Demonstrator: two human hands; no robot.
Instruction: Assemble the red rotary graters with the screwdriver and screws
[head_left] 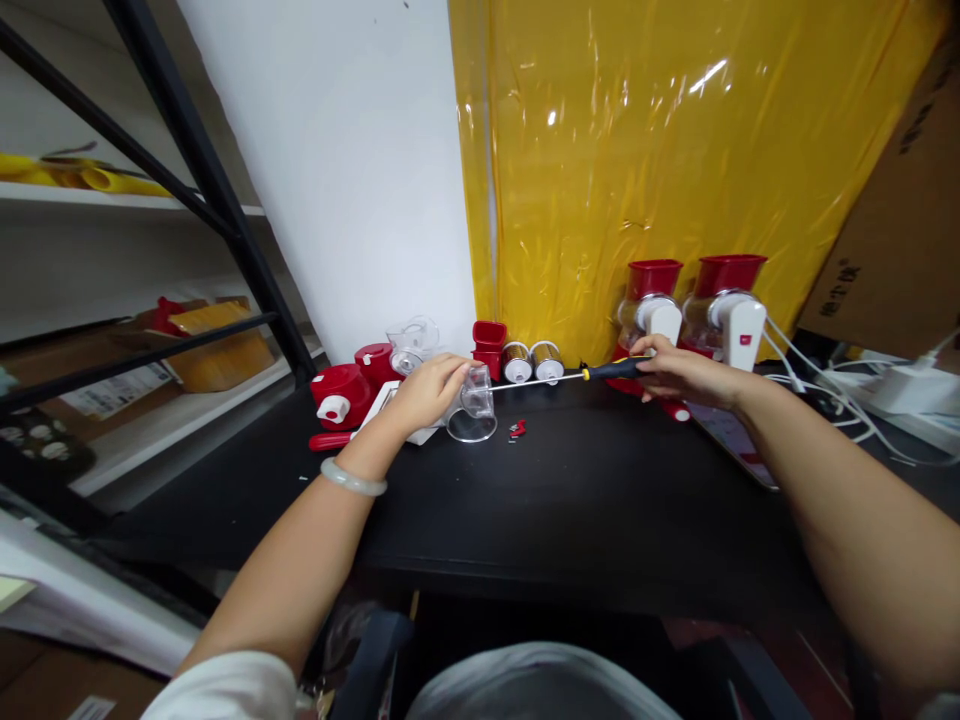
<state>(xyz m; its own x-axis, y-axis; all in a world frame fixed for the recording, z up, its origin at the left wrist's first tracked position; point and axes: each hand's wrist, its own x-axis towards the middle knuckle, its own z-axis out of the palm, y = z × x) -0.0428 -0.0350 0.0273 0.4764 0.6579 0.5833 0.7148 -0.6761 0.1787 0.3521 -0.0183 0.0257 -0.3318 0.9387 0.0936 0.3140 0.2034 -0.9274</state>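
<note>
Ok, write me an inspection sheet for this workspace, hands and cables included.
Surface: black table; small red piece lying on it.
Things in hand: clear plastic housing; screwdriver, shaft reaching the housing, tip unclear.
Clutter: two metal drums, red-and-white machines, red parts, tablet.
Hands: left hand holds the housing; right hand holds the screwdriver handle.
Cables: white cables, loosely looped at right.
Surroundings: shelving left, yellow-covered panel behind, cardboard right.

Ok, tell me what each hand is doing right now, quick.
Left hand: holding the clear plastic part by its upper end.
Right hand: closed on the handle of the screwdriver, shaft toward that part.
</note>
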